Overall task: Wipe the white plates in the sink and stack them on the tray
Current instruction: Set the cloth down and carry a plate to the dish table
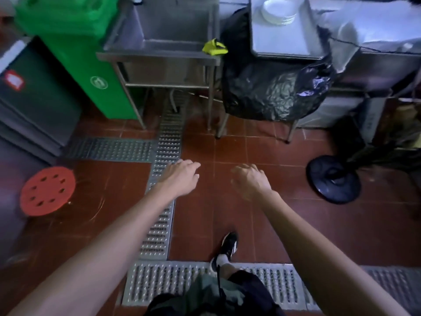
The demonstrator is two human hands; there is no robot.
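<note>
Both hands empty, fingers loosely curled: left hand [182,176], right hand [251,181]. Steel sink [159,49] sat ahead of the left hand, well apart. Stacked white plates [279,12] on tray [280,42] lay beyond the right hand, the nearer one.

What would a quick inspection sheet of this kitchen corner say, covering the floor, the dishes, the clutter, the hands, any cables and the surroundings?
Surface: red tiled floor crossed by metal drain grates.
Job's things: stack of white plates sits on a steel tray; the sink shows no plates; yellow cloth on its rim.
Clutter: black bag, red stool.
Hands: left hand and right hand hang over the floor, both empty, fingers loosely curled.
Cables: a thin dark cord near the tray.
Surroundings: green bin, black fan base.
</note>
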